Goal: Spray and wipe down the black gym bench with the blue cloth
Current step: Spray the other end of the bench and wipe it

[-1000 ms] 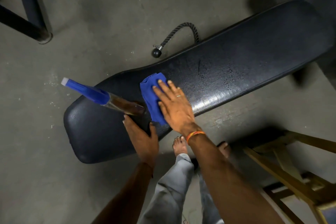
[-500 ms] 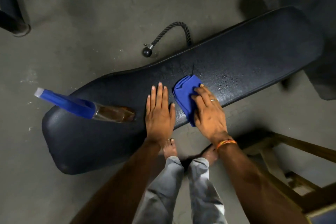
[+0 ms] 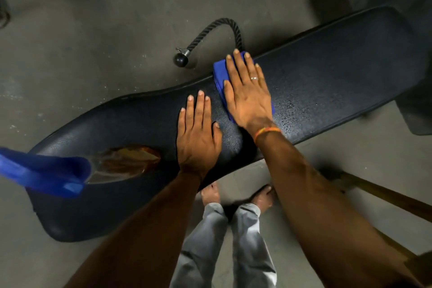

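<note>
The black gym bench (image 3: 327, 84) runs diagonally from lower left to upper right, with wet droplets on its right half. My right hand (image 3: 247, 93) lies flat on the folded blue cloth (image 3: 219, 75), pressing it onto the pad near the far edge. My left hand (image 3: 198, 133) rests palm down on the bench just left of it, holding nothing. A spray bottle (image 3: 121, 163) with amber liquid and a blue head lies on its side on the left end of the bench.
A black rope handle with a ball end (image 3: 187, 54) lies on the concrete floor behind the bench. A wooden frame (image 3: 383, 196) stands at the lower right. My bare feet (image 3: 236, 196) stand close to the bench's near edge.
My right hand has pushed the cloth from the near edge across to the far edge of the pad. My left hand has stayed flat on the bench.
</note>
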A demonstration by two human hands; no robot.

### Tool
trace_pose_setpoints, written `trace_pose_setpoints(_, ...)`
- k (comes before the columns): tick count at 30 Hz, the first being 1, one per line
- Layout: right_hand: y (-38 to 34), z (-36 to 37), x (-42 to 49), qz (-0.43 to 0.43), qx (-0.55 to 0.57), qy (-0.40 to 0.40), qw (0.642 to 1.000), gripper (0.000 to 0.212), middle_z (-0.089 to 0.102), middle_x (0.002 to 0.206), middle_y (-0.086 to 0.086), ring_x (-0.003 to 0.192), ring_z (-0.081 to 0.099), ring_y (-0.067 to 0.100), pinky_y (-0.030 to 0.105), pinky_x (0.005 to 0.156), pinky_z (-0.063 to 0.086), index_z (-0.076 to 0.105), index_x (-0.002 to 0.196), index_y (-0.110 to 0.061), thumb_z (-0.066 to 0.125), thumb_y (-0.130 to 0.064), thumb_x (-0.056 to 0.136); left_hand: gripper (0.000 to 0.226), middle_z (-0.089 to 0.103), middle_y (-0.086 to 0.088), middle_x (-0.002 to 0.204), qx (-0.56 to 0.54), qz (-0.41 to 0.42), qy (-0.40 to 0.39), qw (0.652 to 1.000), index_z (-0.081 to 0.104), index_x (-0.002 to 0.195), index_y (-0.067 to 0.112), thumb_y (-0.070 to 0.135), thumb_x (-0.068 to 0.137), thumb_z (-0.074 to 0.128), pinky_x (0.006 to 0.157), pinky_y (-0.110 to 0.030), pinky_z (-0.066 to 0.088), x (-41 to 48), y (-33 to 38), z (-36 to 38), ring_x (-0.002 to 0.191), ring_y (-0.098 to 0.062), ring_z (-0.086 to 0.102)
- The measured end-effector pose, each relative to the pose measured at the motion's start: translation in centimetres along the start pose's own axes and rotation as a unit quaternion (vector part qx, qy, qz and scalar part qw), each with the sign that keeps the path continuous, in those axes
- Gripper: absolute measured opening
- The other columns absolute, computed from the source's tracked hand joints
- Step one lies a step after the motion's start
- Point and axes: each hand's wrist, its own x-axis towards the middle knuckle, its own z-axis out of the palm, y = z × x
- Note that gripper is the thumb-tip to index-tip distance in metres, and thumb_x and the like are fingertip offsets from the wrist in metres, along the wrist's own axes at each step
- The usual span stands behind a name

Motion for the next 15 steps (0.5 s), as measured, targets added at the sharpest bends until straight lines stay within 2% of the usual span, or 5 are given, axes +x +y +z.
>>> trace_pose_setpoints(5, 0.8, -0.2, -9.7, 0.010, -0.029, -0.054, 0.998, 0.064, 0.000, 0.173, 0.005, 0.160, -0.002, 0.024, 0.046, 0.130, 0.014, 0.008, 0.165, -0.014, 0.021, -0.039, 0.108, 0.065, 0.010, -0.009, 0.172, 0.001, 0.001, -0.015, 1.000, 0.016, 0.163, 0.009, 0.034, 0.105, 0.032, 0.130, -0.046, 0.013, 0.2, 0.0, -0.1, 0.160, -0.026, 0.008)
trace_pose_setpoints(7, 1.2, 0.0, -8.4, 0.016, -0.030, -0.055, 0.998, 0.064, 0.002, 0.173, 0.005, 0.160, 0.000, 0.024, 0.046, 0.129, 0.014, 0.010, 0.164, -0.013, 0.022, -0.038, 0.107, 0.065, 0.013, -0.009, 0.172, -0.006, -0.003, -0.004, 1.000, 0.019, 0.163, 0.009, 0.034, 0.104, 0.034, 0.129, -0.046, 0.015, 0.2, -0.1, 0.0, 0.160, -0.026, 0.010)
trace_pose_setpoints(12, 1.4, -0.6, 2.6, 0.069, -0.014, -0.012, 0.997, 0.061, 0.015, 0.172, 0.007, 0.160, 0.010, 0.026, 0.045, 0.129, 0.014, 0.021, 0.163, -0.012, 0.025, -0.036, 0.108, 0.064, 0.014, -0.009, 0.171, -0.013, 0.002, 0.010, 1.000, 0.021, 0.162, 0.009, 0.033, 0.104, 0.035, 0.129, -0.045, 0.016, 0.2, -0.1, 0.2, 0.160, -0.026, 0.010)
trace_pose_setpoints(15, 1.8, -0.7, 1.0, 0.057, -0.013, -0.013, 0.998, 0.061, 0.013, 0.172, 0.006, 0.160, 0.008, 0.023, 0.044, 0.130, 0.013, 0.018, 0.163, -0.011, 0.026, -0.036, 0.108, 0.065, 0.012, -0.009, 0.172, -0.013, 0.002, -0.003, 1.000, 0.020, 0.163, 0.009, 0.033, 0.104, 0.034, 0.129, -0.045, 0.014, 0.3, -0.1, -0.1, 0.160, -0.026, 0.009)
